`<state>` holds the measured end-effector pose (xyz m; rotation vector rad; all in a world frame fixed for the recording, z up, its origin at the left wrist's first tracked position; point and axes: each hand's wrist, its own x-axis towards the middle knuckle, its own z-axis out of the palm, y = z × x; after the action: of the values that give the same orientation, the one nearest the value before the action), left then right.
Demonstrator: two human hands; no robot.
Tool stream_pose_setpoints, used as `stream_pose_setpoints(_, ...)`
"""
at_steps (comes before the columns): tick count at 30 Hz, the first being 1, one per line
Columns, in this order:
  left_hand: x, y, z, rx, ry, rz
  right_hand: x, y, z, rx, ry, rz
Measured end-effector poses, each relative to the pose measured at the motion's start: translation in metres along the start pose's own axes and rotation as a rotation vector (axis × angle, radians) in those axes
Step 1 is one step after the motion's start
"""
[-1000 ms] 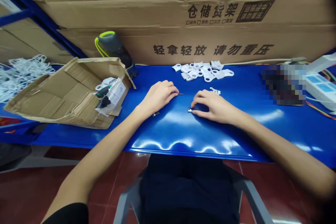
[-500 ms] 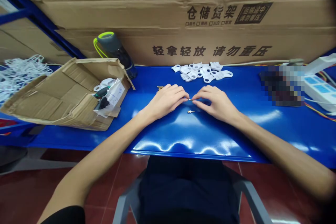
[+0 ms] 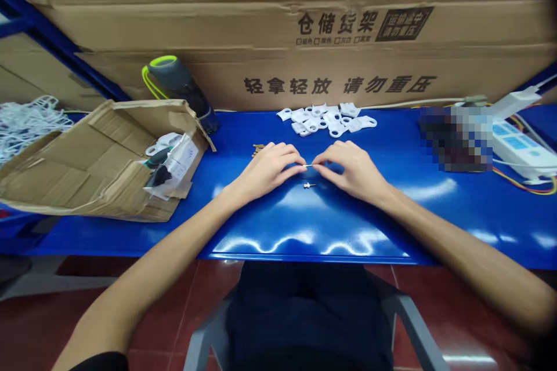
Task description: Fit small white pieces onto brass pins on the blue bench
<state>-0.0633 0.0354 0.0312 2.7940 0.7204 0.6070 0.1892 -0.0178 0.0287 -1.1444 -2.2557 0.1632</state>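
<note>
Both hands are pinched in tight on one skinny metal pin [image 3: 308,166], the left hand [image 3: 275,167] on one end and the right hand [image 3: 350,169] on the other, about midway between the front and back edges of the glossy blue table [image 3: 270,226]. A tiny white fitting [image 3: 307,185] with a thin prong lies just nearer the front edge. Little brassy sticks [image 3: 258,149] sit by the left knuckles. Smooth white tabs with round holes [image 3: 335,120] are heaped along the back edge, and a creased, open cardboard box [image 3: 102,171] sits toward the left end.
</note>
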Motion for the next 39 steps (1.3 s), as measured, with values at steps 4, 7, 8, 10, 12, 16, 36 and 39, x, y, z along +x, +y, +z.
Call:
stream_pose_setpoints(4, 0.0, 0.0, 0.002, -0.02, 0.038, -0.026, 0.0, 0.002, 0.001, -0.001, -0.031, 0.032)
stream_pose_setpoints(7, 0.0, 0.001, 0.002, 0.019, 0.09, -0.014, -0.001, 0.004, 0.002, 0.001, -0.052, 0.054)
stream_pose_setpoints(8, 0.0, 0.001, 0.002, 0.028, 0.105, -0.006, -0.001, 0.004, 0.002, 0.007, -0.053, 0.05)
stream_pose_setpoints(10, 0.0, 0.001, 0.002, 0.031, 0.131, 0.002, -0.001, 0.003, 0.002, 0.007, -0.043, 0.035)
stream_pose_setpoints(12, 0.0, 0.001, 0.002, 0.011, 0.149, -0.002, -0.001, 0.002, 0.002, -0.008, -0.029, 0.019)
stream_pose_setpoints(16, 0.0, 0.003, 0.002, -0.034, 0.16, -0.015, 0.0, 0.001, -0.002, -0.051, -0.041, 0.008)
stream_pose_setpoints(36, -0.001, -0.001, 0.0, 0.058, 0.232, -0.104, 0.003, 0.047, -0.015, -0.458, -0.12, 0.312)
stream_pose_setpoints(39, -0.001, 0.0, 0.0, 0.051, 0.228, -0.104, 0.002, 0.045, -0.01, -0.368, -0.048, 0.236)
